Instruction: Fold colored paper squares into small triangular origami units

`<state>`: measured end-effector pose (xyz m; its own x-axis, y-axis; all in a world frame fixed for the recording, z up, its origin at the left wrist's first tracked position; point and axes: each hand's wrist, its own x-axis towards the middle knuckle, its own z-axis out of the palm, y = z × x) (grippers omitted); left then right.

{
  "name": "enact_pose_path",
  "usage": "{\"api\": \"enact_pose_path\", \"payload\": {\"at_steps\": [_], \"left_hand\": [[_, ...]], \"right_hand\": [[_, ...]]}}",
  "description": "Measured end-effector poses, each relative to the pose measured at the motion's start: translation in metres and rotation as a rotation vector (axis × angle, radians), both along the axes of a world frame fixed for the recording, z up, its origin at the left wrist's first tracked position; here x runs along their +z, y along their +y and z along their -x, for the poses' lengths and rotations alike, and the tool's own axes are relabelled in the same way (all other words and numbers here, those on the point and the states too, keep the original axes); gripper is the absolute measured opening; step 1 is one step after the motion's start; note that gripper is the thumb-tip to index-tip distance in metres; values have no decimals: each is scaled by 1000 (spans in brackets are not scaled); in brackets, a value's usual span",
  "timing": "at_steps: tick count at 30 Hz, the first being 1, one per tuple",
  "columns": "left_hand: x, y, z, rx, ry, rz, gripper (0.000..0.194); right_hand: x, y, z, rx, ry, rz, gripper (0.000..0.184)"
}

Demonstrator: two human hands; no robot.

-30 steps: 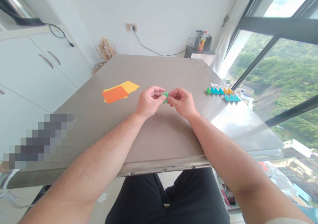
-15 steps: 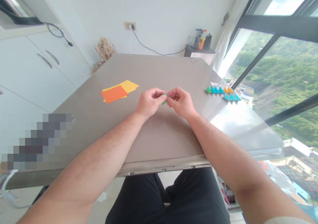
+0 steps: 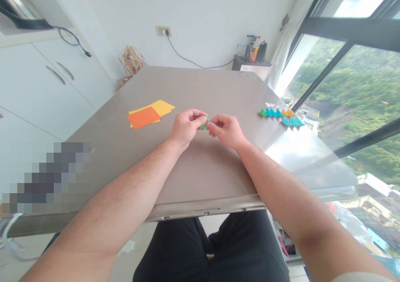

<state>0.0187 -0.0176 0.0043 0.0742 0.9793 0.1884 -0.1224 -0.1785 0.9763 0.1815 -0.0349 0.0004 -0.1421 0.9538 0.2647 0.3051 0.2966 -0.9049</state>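
A small folded piece of green paper [image 3: 204, 124] is held above the middle of the table [image 3: 200, 169]. My left hand [image 3: 186, 127] pinches its left side between thumb and fingers. My right hand [image 3: 225, 129] is closed at its right edge, thumb and fingertips on the paper. Much of the fold is hidden by the fingers. To the left lie flat sheets: an orange paper sheet [image 3: 143, 117] on top of yellow paper sheets [image 3: 164, 107]. Over at the right stand several small folded paper boats, among them a green one [image 3: 263, 113], blue ones [image 3: 278, 112] and orange ones [image 3: 290, 112].
A window [image 3: 359, 86] runs along the right side of the table. At the back, a low cabinet [image 3: 251, 65] holds bottles, and a black cord [image 3: 193, 63] leads to a wall outlet [image 3: 163, 31]. White cupboards [image 3: 37, 81] stand on the left.
More of the green paper shows between my hands now. It has turned slightly, and my right fingertips have shifted a little away from my left ones.
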Motion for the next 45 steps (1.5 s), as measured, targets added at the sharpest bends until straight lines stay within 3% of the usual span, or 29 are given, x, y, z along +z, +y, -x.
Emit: {"api": "enact_pose_path", "payload": {"at_steps": [6,17,26,45], "left_hand": [[1,0,1,-14,5,24,23],[4,0,6,-73,199,-73,15],[2,3,7,-22,80,3,21],[1,1,1,85,67,-66,18]], "right_hand": [[1,-1,-2,43,4,9,22],[9,-5,1,-52,-34,66,20],[7,-4,-1,-14,-24,105,27],[7,-5,1,-16,-23,74,26]]}}
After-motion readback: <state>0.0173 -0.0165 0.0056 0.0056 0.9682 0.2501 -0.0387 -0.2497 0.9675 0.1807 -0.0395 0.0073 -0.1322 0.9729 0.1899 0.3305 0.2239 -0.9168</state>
